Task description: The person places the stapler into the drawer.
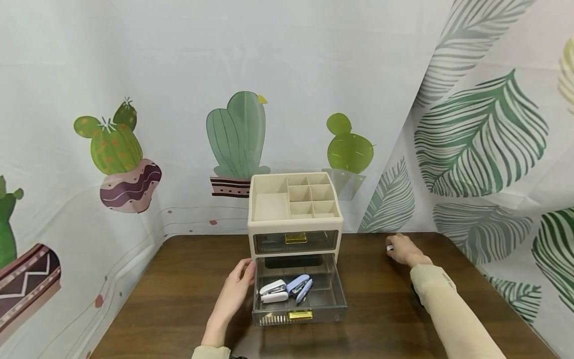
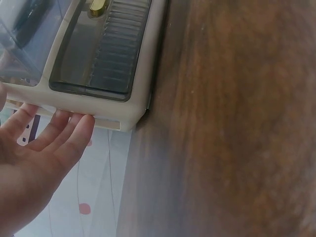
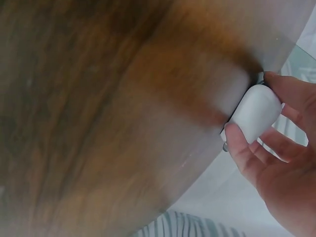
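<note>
A cream desktop organizer [image 1: 296,225] stands on the table with its clear lower drawer [image 1: 323,308] pulled out. Inside that drawer lie a white stapler [image 1: 273,292] and a light blue stapler [image 1: 299,285]. My left hand [image 1: 236,286] is at the organizer's left side; in the left wrist view its fingertips [image 2: 85,126] touch the cream side wall. Off to the right, my right hand [image 1: 403,249] holds a small white rounded object [image 3: 256,111] between thumb and fingers, close over the table. I cannot tell what kind of object it is.
The closed upper drawer [image 1: 273,243] has a gold handle. Several compartments [image 1: 311,194] divide the organizer's top. Dark wood table [image 1: 188,279] extends on both sides, and a printed cloth [image 1: 296,75] with cacti and leaves hangs behind.
</note>
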The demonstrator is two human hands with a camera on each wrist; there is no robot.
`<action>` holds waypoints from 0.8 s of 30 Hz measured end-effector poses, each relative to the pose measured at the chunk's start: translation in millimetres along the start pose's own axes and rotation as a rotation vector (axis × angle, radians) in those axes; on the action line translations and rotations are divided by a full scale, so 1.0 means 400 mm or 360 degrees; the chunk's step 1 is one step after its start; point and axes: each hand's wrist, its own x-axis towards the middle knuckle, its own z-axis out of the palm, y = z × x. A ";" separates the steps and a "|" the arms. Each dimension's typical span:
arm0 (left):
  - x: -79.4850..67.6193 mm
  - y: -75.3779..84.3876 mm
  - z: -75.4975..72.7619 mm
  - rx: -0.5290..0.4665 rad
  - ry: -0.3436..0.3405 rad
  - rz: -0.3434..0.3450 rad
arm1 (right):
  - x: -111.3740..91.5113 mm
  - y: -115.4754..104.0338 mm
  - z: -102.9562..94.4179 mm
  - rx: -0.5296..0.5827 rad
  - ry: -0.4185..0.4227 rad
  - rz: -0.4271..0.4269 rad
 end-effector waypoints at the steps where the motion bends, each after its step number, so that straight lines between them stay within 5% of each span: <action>1: 0.000 0.000 0.000 0.0004 0.0001 -0.0001 | -0.002 0.001 -0.001 -0.0011 0.0014 -0.0013; 8: 0.003 -0.010 0.000 -0.0011 -0.0010 0.0031 | -0.011 0.009 -0.011 -0.0040 0.0053 -0.0047; 17: 0.035 -0.090 0.008 0.0026 0.0003 -0.0001 | -0.026 -0.006 -0.030 0.0001 0.0162 -0.0098; 24: 0.035 -0.089 0.008 0.0013 0.0014 0.0000 | -0.045 -0.052 -0.052 -0.0024 0.0267 -0.0215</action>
